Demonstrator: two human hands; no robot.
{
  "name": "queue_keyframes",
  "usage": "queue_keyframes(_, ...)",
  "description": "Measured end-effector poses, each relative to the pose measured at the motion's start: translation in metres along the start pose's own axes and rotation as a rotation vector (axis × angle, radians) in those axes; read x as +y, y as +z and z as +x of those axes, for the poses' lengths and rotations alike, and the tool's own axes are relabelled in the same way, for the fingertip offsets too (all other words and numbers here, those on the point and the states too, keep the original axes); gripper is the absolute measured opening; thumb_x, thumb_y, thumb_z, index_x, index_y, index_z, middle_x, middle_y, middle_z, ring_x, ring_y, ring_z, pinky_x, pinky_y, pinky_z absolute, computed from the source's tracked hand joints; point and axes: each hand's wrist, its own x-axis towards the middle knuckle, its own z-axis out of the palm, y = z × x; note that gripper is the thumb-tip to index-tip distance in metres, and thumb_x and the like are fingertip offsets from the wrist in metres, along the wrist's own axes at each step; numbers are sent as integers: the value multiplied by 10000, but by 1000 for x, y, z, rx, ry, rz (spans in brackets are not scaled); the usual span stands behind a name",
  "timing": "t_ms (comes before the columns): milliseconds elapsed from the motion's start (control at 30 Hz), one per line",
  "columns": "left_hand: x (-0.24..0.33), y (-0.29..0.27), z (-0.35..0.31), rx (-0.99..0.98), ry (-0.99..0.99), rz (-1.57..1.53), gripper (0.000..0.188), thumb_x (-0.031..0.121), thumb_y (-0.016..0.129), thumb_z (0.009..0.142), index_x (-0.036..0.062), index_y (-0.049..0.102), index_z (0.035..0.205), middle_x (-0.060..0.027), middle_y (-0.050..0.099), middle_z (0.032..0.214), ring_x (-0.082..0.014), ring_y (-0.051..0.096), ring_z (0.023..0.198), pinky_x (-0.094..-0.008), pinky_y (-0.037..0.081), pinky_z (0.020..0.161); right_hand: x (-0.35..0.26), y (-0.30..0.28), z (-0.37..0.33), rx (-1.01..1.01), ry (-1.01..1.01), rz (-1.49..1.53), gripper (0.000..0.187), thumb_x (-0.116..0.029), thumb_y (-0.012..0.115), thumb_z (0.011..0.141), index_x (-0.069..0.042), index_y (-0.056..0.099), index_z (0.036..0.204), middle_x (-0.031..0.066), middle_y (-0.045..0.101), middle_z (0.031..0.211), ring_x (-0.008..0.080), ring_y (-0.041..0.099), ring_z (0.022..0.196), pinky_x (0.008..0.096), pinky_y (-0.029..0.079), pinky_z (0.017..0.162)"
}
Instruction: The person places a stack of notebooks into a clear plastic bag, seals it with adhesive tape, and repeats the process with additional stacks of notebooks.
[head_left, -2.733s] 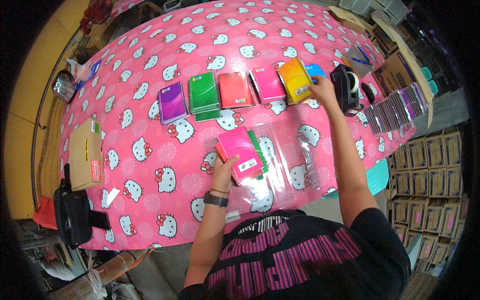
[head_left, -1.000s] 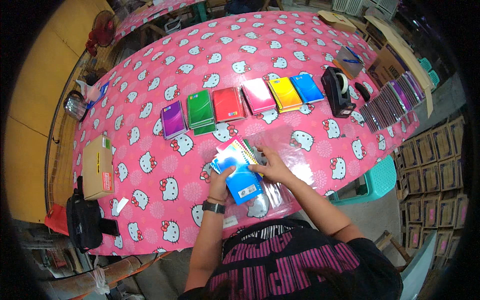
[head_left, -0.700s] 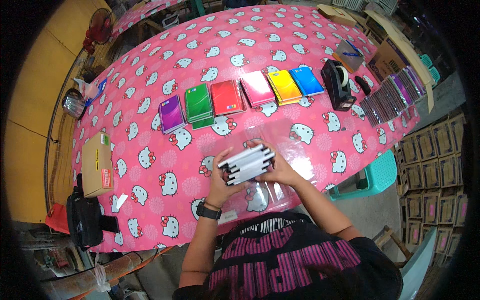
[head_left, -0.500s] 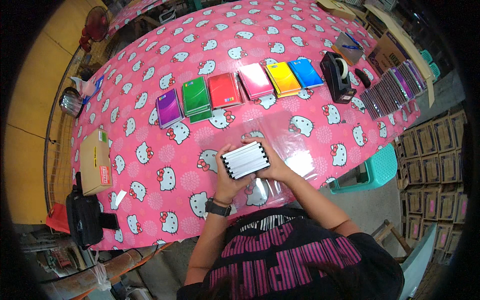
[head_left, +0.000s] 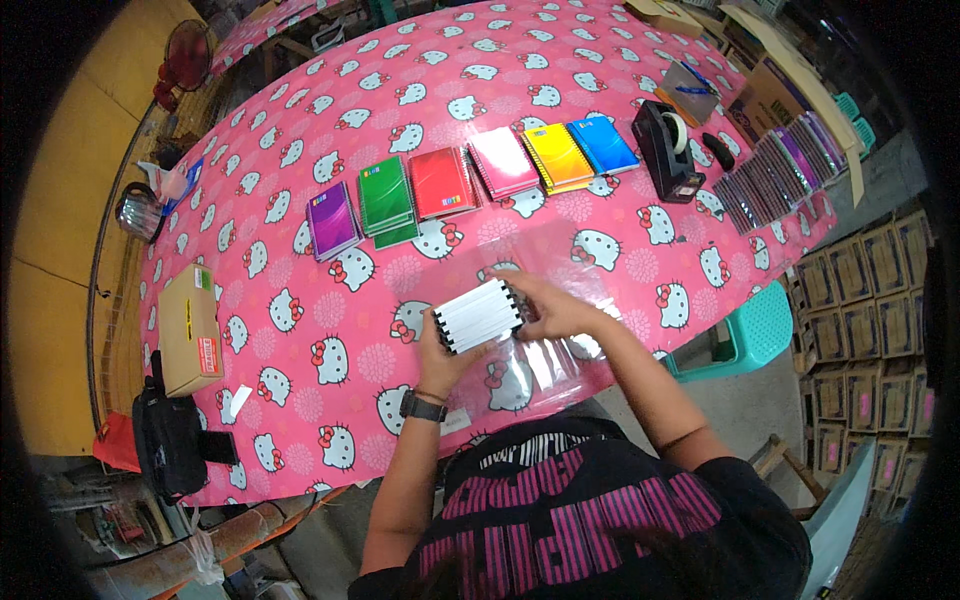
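A stack of small spiral notebooks (head_left: 478, 318), white page edges facing up and black binding at its ends, is held over the table in front of me. My left hand (head_left: 440, 362) grips its left and lower side, fingers wrapped around it. On the right end, my right hand (head_left: 548, 310) has its fingers curled against the stack; some fingertips are hidden. Clear plastic (head_left: 575, 262) lies flat beneath. Beyond it stand short piles of notebooks in a row: purple (head_left: 333, 222), green (head_left: 386, 195), red (head_left: 444, 183), pink (head_left: 503, 162), yellow (head_left: 558, 157) and blue (head_left: 603, 146).
A black tape dispenser (head_left: 668, 160) stands right of the row, near rows of packed notebooks (head_left: 775, 180). At the left edge are a cardboard box (head_left: 188, 330) and a black bag (head_left: 172, 440). A teal stool (head_left: 745, 335) sits beside the pink patterned tablecloth (head_left: 290, 390).
The stack has moved slightly left and turned a little. My right hand has shifted from beneath toward its right end, and the view has tilted slightly.
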Motion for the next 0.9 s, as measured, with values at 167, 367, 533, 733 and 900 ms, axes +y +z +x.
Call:
queue_keyframes(167, 42, 14, 17, 78, -155, -252, 580, 48, 782, 679, -14, 446, 1147, -130, 604, 1027, -188, 615, 888, -309, 527, 772, 49, -47, -21, 447, 362, -559, 310, -145, 638, 746, -61, 620, 1044, 155, 559, 1022, 341, 510, 989, 408, 430, 881)
queue_keyframes(367, 3, 41, 23, 119, -578, -282, 462, 228, 759, 738, -37, 567, 1065, -110, 634, 974, -172, 621, 845, -297, 504, 754, 87, -40, -21, 602, 287, -729, 110, -157, 635, 736, -58, 660, 776, 106, 556, 826, 291, 520, 858, 411, 447, 739)
queue_keyframes(533, -9, 28, 28, 114, -623, 168, 563, 419, 770, 682, -37, 624, 977, -163, 667, 907, -226, 650, 785, -321, 512, 707, 93, -41, -15, 549, 247, -763, 81, -109, 584, 721, -55, 630, 681, 98, 560, 796, 282, 517, 835, 407, 434, 691)
queue_keyframes(733, -9, 34, 17, 150, -413, 716, 625, 547, 643, 748, -21, 614, 1007, -180, 605, 843, -323, 569, 844, -395, 443, 778, 83, -46, -8, 578, 159, -829, 90, -87, 576, 715, -25, 584, 651, 126, 548, 794, 299, 511, 815, 422, 420, 679)
queue_keyframes(900, -17, 26, -11, 157, -338, 569, 495, 433, 493, 895, -12, 557, 1102, -216, 549, 877, -354, 523, 890, -429, 412, 798, 84, -40, -9, 454, 183, -902, 162, -135, 485, 780, -50, 618, 817, 123, 559, 931, 274, 508, 960, 426, 383, 792)
